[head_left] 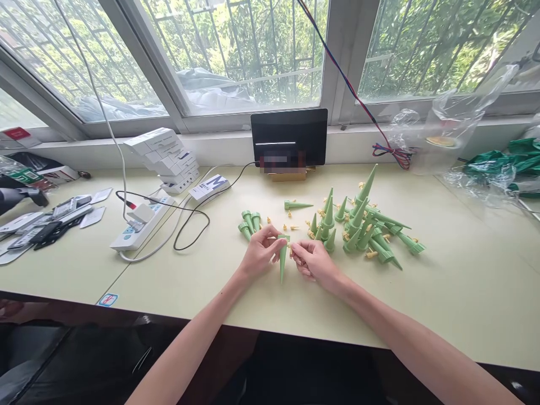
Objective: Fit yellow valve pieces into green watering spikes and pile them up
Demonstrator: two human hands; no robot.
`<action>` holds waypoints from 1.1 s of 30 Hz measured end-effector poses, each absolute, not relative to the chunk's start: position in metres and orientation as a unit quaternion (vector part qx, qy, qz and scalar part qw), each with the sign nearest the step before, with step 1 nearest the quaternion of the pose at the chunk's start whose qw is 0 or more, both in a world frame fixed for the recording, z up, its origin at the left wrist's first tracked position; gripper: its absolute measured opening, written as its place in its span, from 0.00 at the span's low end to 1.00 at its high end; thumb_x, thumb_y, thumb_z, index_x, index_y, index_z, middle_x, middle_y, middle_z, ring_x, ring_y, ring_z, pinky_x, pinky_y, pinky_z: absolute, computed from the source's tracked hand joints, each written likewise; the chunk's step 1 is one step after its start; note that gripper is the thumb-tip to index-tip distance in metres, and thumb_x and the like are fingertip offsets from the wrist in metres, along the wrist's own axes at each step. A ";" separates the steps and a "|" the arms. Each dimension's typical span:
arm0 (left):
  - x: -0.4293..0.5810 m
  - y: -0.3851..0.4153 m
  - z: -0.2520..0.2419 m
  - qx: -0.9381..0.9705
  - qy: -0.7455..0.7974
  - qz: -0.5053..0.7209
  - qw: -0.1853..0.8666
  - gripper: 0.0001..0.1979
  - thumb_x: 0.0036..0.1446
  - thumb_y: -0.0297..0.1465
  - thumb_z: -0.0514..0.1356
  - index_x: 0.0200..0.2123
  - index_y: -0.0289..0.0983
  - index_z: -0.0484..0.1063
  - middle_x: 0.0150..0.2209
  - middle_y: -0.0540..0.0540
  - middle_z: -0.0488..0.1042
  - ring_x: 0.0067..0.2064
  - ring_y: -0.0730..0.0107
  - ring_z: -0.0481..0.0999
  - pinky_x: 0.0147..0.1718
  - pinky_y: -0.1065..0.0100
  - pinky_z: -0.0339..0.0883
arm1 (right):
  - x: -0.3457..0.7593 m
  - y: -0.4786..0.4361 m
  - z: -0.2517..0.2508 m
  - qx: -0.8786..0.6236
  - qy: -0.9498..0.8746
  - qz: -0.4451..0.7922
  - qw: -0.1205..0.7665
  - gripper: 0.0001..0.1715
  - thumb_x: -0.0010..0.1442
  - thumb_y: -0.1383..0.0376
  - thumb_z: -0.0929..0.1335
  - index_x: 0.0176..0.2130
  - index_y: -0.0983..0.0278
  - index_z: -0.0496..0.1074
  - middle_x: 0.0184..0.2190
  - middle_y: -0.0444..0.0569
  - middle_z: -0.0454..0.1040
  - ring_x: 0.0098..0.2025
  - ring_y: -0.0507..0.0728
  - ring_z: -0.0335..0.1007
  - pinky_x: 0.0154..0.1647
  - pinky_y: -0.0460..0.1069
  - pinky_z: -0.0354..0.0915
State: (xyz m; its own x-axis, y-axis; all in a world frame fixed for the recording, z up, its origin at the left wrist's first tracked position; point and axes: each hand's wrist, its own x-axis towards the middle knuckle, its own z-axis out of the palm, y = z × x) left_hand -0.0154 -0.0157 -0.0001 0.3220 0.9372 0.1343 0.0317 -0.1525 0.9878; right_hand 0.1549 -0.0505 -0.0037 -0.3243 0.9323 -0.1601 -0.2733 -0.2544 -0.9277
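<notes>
Between thumb and fingers my left hand [262, 248] grips a green plastic spike [282, 264], its point turned down toward me. My right hand [314, 260] is closed in a pinch on a small yellow valve [290, 246] at the side of the spike's wide end. Several green spikes without visible valves [250, 220] lie just beyond my left hand. Loose yellow valves [291, 228] are scattered beyond both hands, near a single spike [298, 205] lying on its side. To the right of them is a large pile of green spikes [358, 225], some with yellow valves.
A dark-screened tablet [289, 138] stands at the back by the window. On the left are a power strip [141, 225] with cables, stacked white boxes [166, 160] and flat dark and white pieces [59, 222]. Clear plastic bags [447, 135] sit at the back right.
</notes>
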 end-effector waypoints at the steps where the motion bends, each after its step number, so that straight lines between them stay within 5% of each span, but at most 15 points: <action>1: -0.015 -0.015 0.000 0.624 0.389 0.432 0.521 0.15 0.56 0.40 0.65 0.31 0.36 0.66 0.21 0.55 0.65 0.18 0.79 0.67 0.15 0.75 0.60 | 0.154 -0.050 -0.005 -0.382 -0.436 0.684 0.442 0.22 0.57 0.50 0.70 0.25 0.64 0.65 0.17 0.36 0.57 0.13 0.44 0.48 0.09 0.42 0.45; 16: -0.015 -0.015 0.002 0.612 0.425 0.404 0.531 0.19 0.58 0.44 0.61 0.27 0.37 0.62 0.15 0.55 0.65 0.12 0.80 0.61 0.10 0.77 0.53 | 0.154 -0.057 -0.003 -0.416 -0.563 0.533 0.476 0.24 0.62 0.50 0.66 0.22 0.62 0.63 0.16 0.40 0.59 0.17 0.49 0.52 0.17 0.46 0.52; 33: -0.015 -0.016 0.000 0.630 0.387 0.415 0.530 0.16 0.59 0.40 0.62 0.29 0.37 0.61 0.18 0.55 0.65 0.16 0.79 0.65 0.15 0.76 0.58 | 0.153 -0.054 -0.005 -0.394 -0.452 0.649 0.467 0.22 0.58 0.51 0.70 0.25 0.63 0.65 0.16 0.36 0.55 0.12 0.45 0.46 0.09 0.43 0.44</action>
State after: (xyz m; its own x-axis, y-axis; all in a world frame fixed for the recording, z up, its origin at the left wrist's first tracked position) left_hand -0.0147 -0.0160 0.0000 0.3568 0.9274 0.1122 0.0480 -0.1381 0.9893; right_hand 0.1530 -0.0543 -0.0048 -0.2519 0.9636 -0.0894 -0.2506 -0.1542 -0.9557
